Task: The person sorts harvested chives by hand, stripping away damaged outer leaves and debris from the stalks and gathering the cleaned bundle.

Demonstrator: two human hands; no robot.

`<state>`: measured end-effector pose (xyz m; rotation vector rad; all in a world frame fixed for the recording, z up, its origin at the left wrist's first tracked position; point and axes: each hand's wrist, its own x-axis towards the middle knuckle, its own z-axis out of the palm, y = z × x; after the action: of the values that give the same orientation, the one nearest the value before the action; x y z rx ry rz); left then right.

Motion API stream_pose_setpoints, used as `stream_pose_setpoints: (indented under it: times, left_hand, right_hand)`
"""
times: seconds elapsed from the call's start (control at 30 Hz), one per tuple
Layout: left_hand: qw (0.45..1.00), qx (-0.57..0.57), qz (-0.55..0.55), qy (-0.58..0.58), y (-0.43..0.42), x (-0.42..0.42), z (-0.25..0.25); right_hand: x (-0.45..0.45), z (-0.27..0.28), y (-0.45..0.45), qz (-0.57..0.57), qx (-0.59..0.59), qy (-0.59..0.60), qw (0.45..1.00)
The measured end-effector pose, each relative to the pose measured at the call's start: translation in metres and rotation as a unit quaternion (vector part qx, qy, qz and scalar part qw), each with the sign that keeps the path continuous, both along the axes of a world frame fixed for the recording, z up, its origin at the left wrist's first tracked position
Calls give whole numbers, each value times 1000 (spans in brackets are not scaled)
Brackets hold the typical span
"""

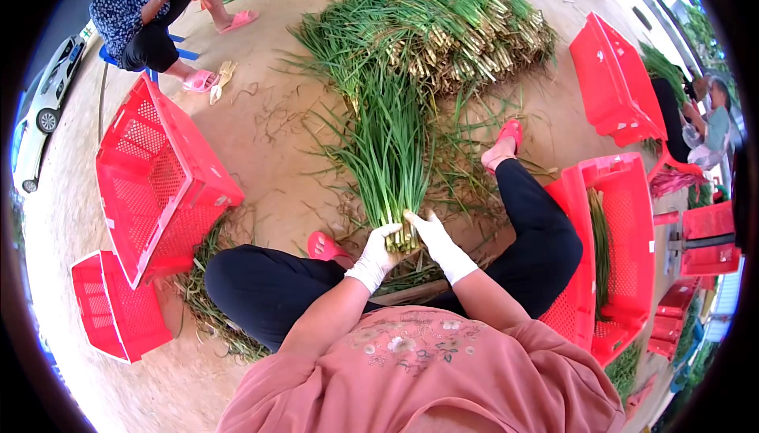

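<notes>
The bunch of long green leaves is in the middle, between the person's bent legs. Its pale stalk ends point back to the person, and its leafy tops reach out to the big pile of greens. The left hand, in a white glove, is closed on the left side of the bunch, near the stalk ends. The right hand has a white glove too. Its fingers touch the right side of the bunch, but I cannot tell if they are closed on it.

The big pile lies on the brown ground, with many pale ends showing on its right side. Loose bits of leaf lie around it. Just beside the right leg is a red crate with some long green stalks in it. Another red crate is farther ahead on the right. On the left, a big red crate is tipped over to one side, near a smaller red crate. Up on the left, another person sits on a blue stool, near a white car.
</notes>
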<state>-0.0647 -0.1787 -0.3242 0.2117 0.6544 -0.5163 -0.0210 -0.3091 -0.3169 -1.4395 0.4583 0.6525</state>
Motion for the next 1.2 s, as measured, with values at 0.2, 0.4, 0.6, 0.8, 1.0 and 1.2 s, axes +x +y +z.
stream_pose_setpoints:
  times: [0.2,0.4,0.6,0.8,1.0,1.2]
  left_hand:
    - [1000,-10,4,9,3,-2,-6]
    - [1000,-1,10,-2,2,-2,6]
    - [1000,9,16,20,2,-2,3]
    - [1000,14,17,21,5,-5,-5]
    - [999,-23,26,5,4,-2,-2]
    - [1000,-11,8,8,1,-1,6]
  right_hand:
    - [9,-26,-10,6,-35,-123,992]
    - [26,-22,-5,172,-250,-238,923]
    - [37,-2,12,187,-348,-246,885]
    - [46,-33,1,192,-275,-115,935]
    - [29,-10,-29,-92,69,2,993]
    - [31,26,-29,-97,126,-8,987]
